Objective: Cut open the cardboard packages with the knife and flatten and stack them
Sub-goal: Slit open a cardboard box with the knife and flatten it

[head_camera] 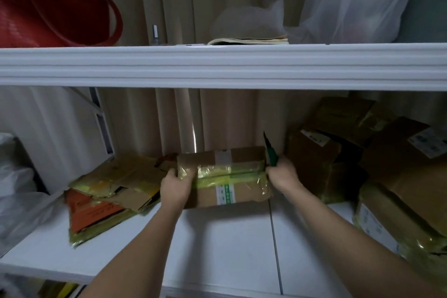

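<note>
Two bare forearms reach in from the near edge over the white shelf (229,244), meeting at a cardboard package (225,176) that sits in the middle of it. The left hand (177,185) grips the package's left end, thumb over the top and fingers curled around the side. The right hand (281,173) presses against the right end while also clutching a knife (270,152) with a green handle (its dark blade points up and away, just beside the package's far right corner). The package is brown, wrapped along its length with shiny yellowish tape and crossed by a white label strip with green print. To the left, touching or nearly touching the package, lies a stack of flattened cardboard (108,191), brown and orange sheets with the same yellowish tape. To the right stand several uncut boxes (362,152), piled against each other, the nearest one (396,220) taped and labelled. At the far left edge some white plastic wrapping (17,191) is bunched. Above, beyond a thick white shelf edge (217,63), the upper shelf carries a red bag (48,14) on the left, a pile of papers (251,40) in the middle under crumpled plastic, and a big white plastic bag (358,5) on the right.
</note>
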